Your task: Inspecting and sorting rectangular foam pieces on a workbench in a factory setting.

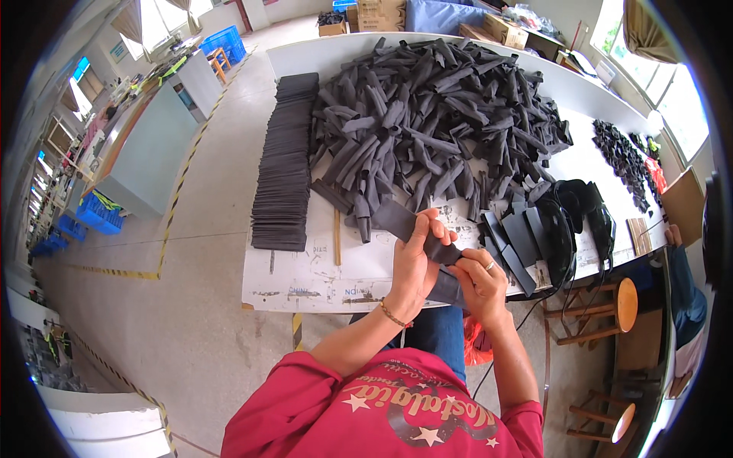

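Note:
Close to the front edge of the table, both my hands are closed on a dark grey fabric sleeve (396, 220). My left hand (411, 263) pinches it near the middle, and its far end sticks out toward the pile. The fingers of my right hand (481, 282) are bunched on the near end, beside the left fingertips. Under my hands a flat dark piece (448, 288) shows in part; whether it is joined to the sleeve, I cannot tell. Beyond them lies a big loose heap of similar rolled grey sleeves (427, 114). To its left runs a long neat row of flat stacked pieces (284, 164).
Stiff dark panels (525, 237) and glossy black items with cords (573, 225) lie right of my hands. A wooden stick (337, 237) rests on the white table (343, 284). Small black parts (622, 160) are farther right. Wooden stools (626, 305) stand below that side.

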Tool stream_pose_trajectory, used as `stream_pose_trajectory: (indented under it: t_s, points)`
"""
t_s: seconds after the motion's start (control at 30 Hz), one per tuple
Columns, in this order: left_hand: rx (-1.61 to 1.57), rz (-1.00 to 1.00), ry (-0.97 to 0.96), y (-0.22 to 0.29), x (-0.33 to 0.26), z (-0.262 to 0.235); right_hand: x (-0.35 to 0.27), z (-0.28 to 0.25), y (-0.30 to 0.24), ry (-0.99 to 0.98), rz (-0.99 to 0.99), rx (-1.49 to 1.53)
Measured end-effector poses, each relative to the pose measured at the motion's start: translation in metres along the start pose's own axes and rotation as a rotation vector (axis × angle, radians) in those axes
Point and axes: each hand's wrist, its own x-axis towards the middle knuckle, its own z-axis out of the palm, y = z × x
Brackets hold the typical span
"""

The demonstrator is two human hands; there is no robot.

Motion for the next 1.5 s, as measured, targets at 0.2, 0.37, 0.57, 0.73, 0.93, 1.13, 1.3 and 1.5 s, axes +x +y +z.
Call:
stream_pose_trajectory:
  t_s: [0.2, 0.37, 0.57, 0.73, 0.93, 1.13, 1.3, 1.5]
  points:
    - [0.015, -0.014, -0.004, -0.002, -0.003, -0.002, 0.0, 0.004, 0.001, 0.009, -0.006, -0.011]
    - [0.013, -0.016, 0.008, -0.004, -0.004, -0.004, 0.0, 0.008, 0.003, 0.016, -0.02, 0.007]
    - [-0.003, -0.011, 0.006, -0.008, -0.004, -0.008, 0.0, 0.01, 0.004, 0.003, 0.003, 0.014]
    - [-0.007, -0.014, 0.007, -0.009, -0.003, -0.011, -0.001, 0.013, 0.004, -0.004, 0.02, 0.027]
    - [-0.003, -0.008, -0.001, -0.009, -0.002, -0.015, -0.002, 0.015, 0.008, -0.01, 0.002, 0.024]
    - [0.001, -0.016, -0.014, -0.008, -0.002, -0.018, -0.002, 0.015, 0.008, -0.021, 0.004, 0.021]
    - [0.005, -0.019, -0.001, 0.0, 0.002, -0.017, -0.002, 0.02, -0.001, 0.005, 0.097, 0.043]
    - [0.125, 0.037, -0.01, 0.006, 0.002, -0.014, -0.008, 0.04, -0.01, 0.14, 0.622, 0.511]
